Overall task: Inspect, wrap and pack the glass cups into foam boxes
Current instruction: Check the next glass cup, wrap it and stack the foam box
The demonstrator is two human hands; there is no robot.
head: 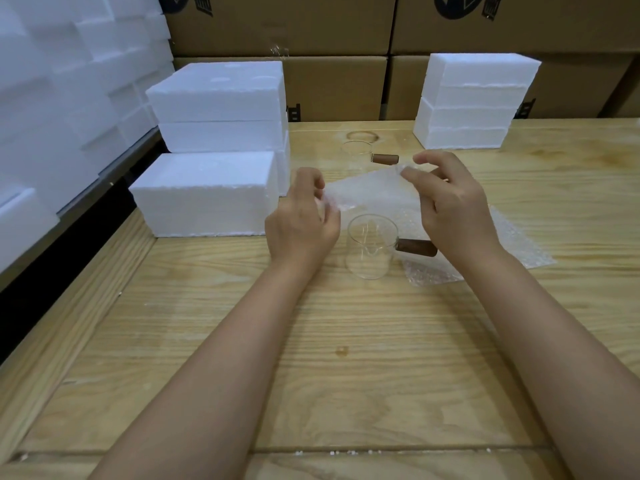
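Head view: both hands are raised a little above the wooden desk (346,358), each gripping an edge of a bubble wrap sheet (370,195). The left hand (301,223) has its fingers curled inward and pinches the sheet's left corner between thumb and fingertips. The right hand (453,206) pinches the far corner between thumb and forefinger, with the other fingers loosely bent above it. The hands are apart, and the sheet is stretched slanting between them.

Just in front of the sheet, between the two wrists, a clear glass cup (370,251) stands upright on the desk, unwrapped. Its brown wooden handle (417,247) points right and passes under the right hand. More bubble wrap (519,244) lies flat on the desk to the right of the cup; whether it is part of the held sheet cannot be told.

A second glass cup (356,154) stands farther back, also upright, handle to the right.

A closed foam box (204,195) sits on the desk near the left hand, with a stack of foam boxes (221,109) behind it. Another foam stack (474,102) stands at the far right. Cardboard cartons (332,88) line the back.
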